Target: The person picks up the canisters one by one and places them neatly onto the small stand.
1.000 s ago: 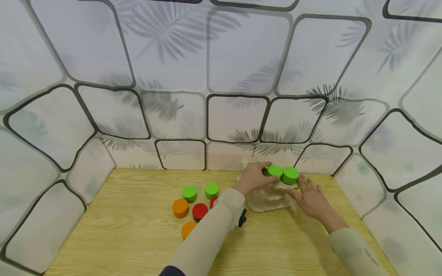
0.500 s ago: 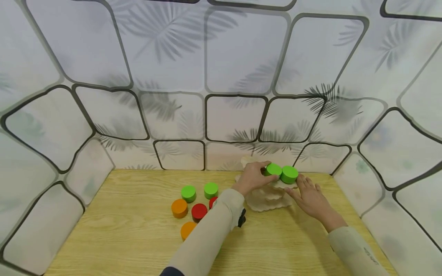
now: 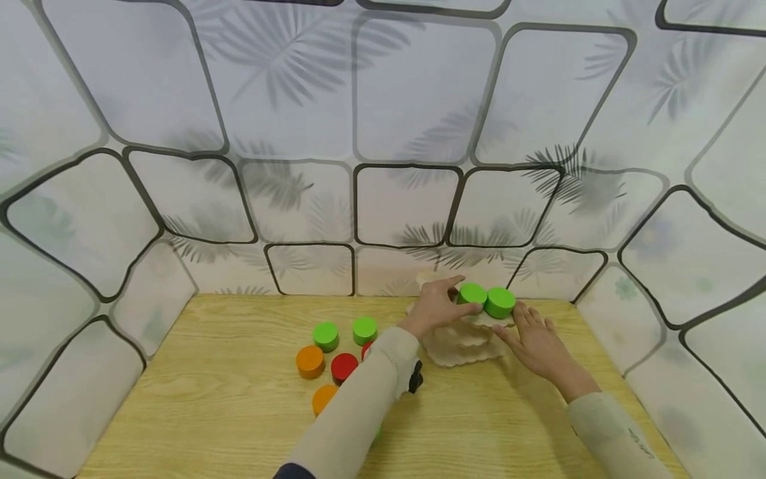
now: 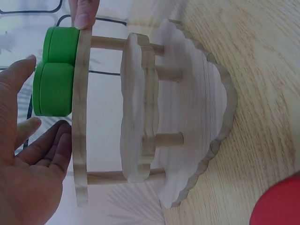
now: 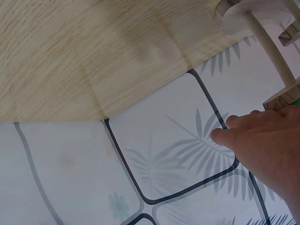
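A pale wooden three-tier stand (image 3: 463,354) with scalloped edges stands at the back right of the table; its posts show in the left wrist view. Side by side on its top tier sit two green round blocks, a left one (image 3: 473,293) and a right one (image 3: 500,303). My left hand (image 3: 433,308) is around the left block, thumb and fingers spread, with a gap beside the block in the left wrist view. Straight fingers of my right hand (image 3: 541,346) rest against the top tier's right edge, its thumb near the front edge.
Left of the stand lie loose round blocks: green (image 3: 326,337), another green (image 3: 364,330), orange (image 3: 310,362), another orange (image 3: 324,399) and red (image 3: 344,368). My left sleeve partly covers others. Patterned walls (image 3: 407,206) close off the back and sides.
My left index finger has lifted slightly away from the left green block, and the hand has loosened around it. The right hand and both blocks stay in place on the stand.
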Available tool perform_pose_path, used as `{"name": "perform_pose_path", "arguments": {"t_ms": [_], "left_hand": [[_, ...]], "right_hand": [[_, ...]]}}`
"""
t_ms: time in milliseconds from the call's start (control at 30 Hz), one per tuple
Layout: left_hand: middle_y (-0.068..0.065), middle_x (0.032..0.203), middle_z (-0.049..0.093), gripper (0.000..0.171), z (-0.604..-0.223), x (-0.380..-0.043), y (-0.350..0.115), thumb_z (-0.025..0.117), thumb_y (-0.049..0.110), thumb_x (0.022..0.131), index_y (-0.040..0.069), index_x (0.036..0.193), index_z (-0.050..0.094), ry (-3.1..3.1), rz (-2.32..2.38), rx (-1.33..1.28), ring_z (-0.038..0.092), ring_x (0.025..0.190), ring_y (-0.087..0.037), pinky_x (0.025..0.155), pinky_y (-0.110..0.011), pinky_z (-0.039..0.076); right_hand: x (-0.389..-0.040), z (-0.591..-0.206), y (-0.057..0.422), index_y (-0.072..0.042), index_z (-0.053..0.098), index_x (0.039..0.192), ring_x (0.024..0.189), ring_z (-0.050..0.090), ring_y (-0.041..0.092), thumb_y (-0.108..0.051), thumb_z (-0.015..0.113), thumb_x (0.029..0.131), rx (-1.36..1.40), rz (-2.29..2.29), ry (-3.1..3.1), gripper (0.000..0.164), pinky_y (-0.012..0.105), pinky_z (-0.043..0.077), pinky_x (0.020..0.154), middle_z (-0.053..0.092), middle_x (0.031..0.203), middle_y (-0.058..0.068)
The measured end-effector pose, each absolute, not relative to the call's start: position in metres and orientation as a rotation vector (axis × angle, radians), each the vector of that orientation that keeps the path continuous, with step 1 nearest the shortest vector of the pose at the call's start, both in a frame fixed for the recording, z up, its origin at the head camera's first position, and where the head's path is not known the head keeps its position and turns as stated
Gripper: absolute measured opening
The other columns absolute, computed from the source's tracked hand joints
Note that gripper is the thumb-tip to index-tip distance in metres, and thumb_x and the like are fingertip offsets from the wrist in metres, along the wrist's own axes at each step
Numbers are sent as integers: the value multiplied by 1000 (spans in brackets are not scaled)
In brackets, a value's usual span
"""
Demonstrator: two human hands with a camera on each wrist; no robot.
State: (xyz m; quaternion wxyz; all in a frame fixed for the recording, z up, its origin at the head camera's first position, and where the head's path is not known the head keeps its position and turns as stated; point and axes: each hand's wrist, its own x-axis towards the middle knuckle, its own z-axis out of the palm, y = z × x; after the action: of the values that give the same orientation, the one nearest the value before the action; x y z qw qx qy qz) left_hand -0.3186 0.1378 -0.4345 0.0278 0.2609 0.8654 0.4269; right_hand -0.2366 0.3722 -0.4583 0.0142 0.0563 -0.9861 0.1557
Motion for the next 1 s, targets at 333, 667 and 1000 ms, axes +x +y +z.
{"name": "perform_pose_path", "arguments": {"t_ms": [333, 667, 1000], "left_hand": [[-20, 140, 67, 67, -435, -316, 104, 78, 39, 95, 9, 151, 57, 2501, 1499, 875, 66, 127, -31, 103, -38, 58], [-21, 135, 69, 50, -435, -301, 51, 75, 25, 97, -2, 138, 64, 2388, 1647, 936, 69, 118, -35, 102, -43, 58], [-10, 127, 75, 42, -443, -280, -6, 78, 25, 95, 9, 133, 70, 2464, 1671, 875, 74, 111, -28, 101, -49, 58]], "right_hand": [[-238, -458, 372, 19, 21, 159, 152, 18, 62, -56, 41, 111, 187, 489, -3059, 91, 80, 13, 119, 21, 165, 41], [-236, -459, 372, 19, 18, 159, 152, 16, 62, -55, 41, 111, 191, 523, -3061, 91, 80, 12, 119, 19, 166, 42], [-236, -458, 372, 20, 18, 158, 152, 17, 63, -55, 41, 111, 201, 513, -3069, 91, 80, 13, 119, 17, 165, 43]]}}
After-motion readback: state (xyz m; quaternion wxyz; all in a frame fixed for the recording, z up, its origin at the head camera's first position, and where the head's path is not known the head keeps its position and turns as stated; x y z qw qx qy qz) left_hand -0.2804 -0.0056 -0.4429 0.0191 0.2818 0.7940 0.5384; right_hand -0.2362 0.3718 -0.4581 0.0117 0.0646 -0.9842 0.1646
